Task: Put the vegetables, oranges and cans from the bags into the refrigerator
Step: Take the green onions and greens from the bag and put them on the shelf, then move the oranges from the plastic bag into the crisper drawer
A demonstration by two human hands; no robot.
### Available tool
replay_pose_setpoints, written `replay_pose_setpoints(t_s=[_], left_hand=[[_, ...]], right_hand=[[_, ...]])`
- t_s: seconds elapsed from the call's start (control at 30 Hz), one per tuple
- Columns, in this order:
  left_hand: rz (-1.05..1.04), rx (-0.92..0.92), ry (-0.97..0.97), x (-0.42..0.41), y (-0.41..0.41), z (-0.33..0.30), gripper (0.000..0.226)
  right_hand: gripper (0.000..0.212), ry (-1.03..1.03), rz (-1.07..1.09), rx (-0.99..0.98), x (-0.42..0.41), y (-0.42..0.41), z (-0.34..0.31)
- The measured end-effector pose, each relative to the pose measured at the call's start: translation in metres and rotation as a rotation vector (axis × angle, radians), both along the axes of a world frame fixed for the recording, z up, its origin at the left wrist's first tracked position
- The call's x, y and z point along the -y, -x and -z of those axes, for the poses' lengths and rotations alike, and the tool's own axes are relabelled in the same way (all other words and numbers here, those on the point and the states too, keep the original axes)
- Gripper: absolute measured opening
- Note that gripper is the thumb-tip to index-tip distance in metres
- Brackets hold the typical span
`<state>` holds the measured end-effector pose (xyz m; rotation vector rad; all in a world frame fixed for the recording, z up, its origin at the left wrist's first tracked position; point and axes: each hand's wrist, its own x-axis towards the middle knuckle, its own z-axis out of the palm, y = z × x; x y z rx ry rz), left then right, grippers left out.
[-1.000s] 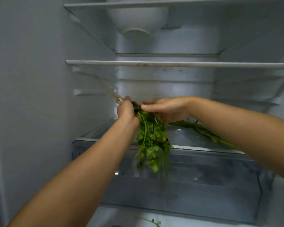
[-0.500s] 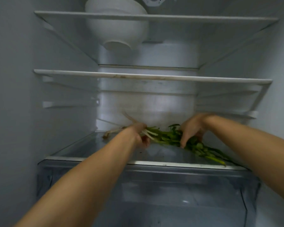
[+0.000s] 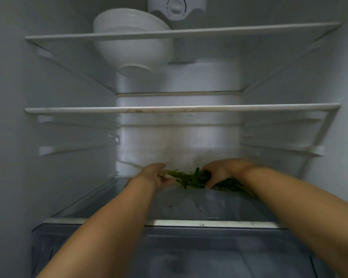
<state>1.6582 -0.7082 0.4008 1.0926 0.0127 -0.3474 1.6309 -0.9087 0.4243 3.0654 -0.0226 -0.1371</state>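
A bunch of leafy green herbs (image 3: pixel 191 178) lies on the lowest glass shelf (image 3: pixel 169 222) of the open refrigerator, near its back wall. My left hand (image 3: pixel 156 176) grips the pale stem end of the bunch on the left. My right hand (image 3: pixel 219 172) rests over the leafy end, fingers curled down around it. More long green stalks (image 3: pixel 235 186) lie on the same shelf under and to the right of my right hand. Both forearms reach in from the bottom of the view.
A white bowl (image 3: pixel 132 40) stands on the top glass shelf (image 3: pixel 181 34), below a thermostat dial (image 3: pixel 176 6). The middle shelf (image 3: pixel 181 109) holds nothing. A translucent crisper drawer (image 3: pixel 169 253) sits under the lowest shelf.
The herb bunch has gone from hanging in front of the shelf edge to lying flat at the back of the lowest shelf. Both hands moved deeper in with it; the view tilted upward.
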Motion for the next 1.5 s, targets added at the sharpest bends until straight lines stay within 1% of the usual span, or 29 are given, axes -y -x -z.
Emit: replay_pose_setpoints(t_s=[0.03,0.07,0.17,0.23,0.27,0.33,0.37,0.43,0.5,0.57,0.63,0.7,0.77,0.8,0.9,1.0,1.1,1.2,1.3,1.4,1.5], left_hand=[[-0.010,-0.003,-0.018,-0.002,0.003,-0.002,0.035],[-0.009,-0.003,-0.013,-0.006,0.006,-0.006,0.042],[-0.003,0.022,-0.067,-0.018,0.019,-0.022,0.049],[0.003,0.064,-0.175,-0.026,0.030,-0.033,0.048],[0.011,0.084,-0.209,-0.029,0.037,-0.037,0.043],[0.028,0.130,-0.225,-0.033,0.047,-0.041,0.033],[0.033,0.157,-0.219,-0.033,0.053,-0.040,0.033],[0.045,0.251,-0.238,-0.032,0.064,-0.034,0.035],[0.056,0.379,-0.284,-0.030,0.079,-0.022,0.032],[0.025,0.507,-0.344,-0.027,0.095,-0.008,0.022],[-0.025,0.595,-0.416,-0.031,0.114,0.007,0.014],[-0.073,0.697,-0.513,-0.042,0.136,0.022,0.020],[-0.129,0.810,-0.641,-0.059,0.162,0.033,0.015],[-0.158,0.864,-0.711,-0.068,0.176,0.038,0.016],[-0.240,0.943,-0.872,-0.098,0.217,0.054,0.022],[-0.305,0.892,-0.928,-0.128,0.262,0.080,0.022],[-0.357,0.798,-0.959,-0.159,0.313,0.117,0.021],[-0.344,0.657,-0.982,-0.191,0.363,0.159,0.021],[-0.374,0.507,-0.971,-0.226,0.411,0.197,0.023],[-0.413,0.412,-0.957,-0.272,0.453,0.228,0.022],[-0.436,0.334,-1.003,-0.335,0.502,0.255,0.022]], right_hand=[[0.072,-0.035,0.013,0.010,0.002,0.007,-0.006],[0.075,-0.067,0.032,0.029,0.002,0.015,-0.015],[0.073,-0.151,0.090,0.135,0.000,0.050,-0.044],[0.065,-0.220,0.127,0.191,-0.005,0.076,-0.058],[0.059,-0.249,0.145,0.204,-0.008,0.088,-0.063],[0.049,-0.279,0.185,0.218,-0.013,0.111,-0.065],[0.044,-0.292,0.198,0.226,-0.015,0.122,-0.063],[0.038,-0.304,0.203,0.256,-0.020,0.144,-0.054],[0.036,-0.249,0.194,0.321,-0.026,0.165,-0.038],[0.037,-0.144,0.175,0.384,-0.037,0.185,-0.019],[0.037,-0.090,0.150,0.413,-0.051,0.203,0.001],[0.035,-0.083,0.117,0.449,-0.064,0.216,0.018],[0.034,-0.076,0.076,0.508,-0.079,0.228,0.032],[0.035,-0.081,0.054,0.536,-0.086,0.234,0.037],[0.040,-0.077,-0.034,0.604,-0.115,0.255,0.053],[0.041,-0.051,-0.131,0.616,-0.147,0.285,0.069],[0.042,-0.083,-0.205,0.591,-0.177,0.322,0.098],[0.041,-0.145,-0.259,0.487,-0.209,0.360,0.137],[0.040,-0.147,-0.347,0.386,-0.241,0.389,0.172],[0.038,-0.154,-0.442,0.295,-0.285,0.410,0.198],[0.039,-0.130,-0.524,0.199,-0.348,0.434,0.230]])
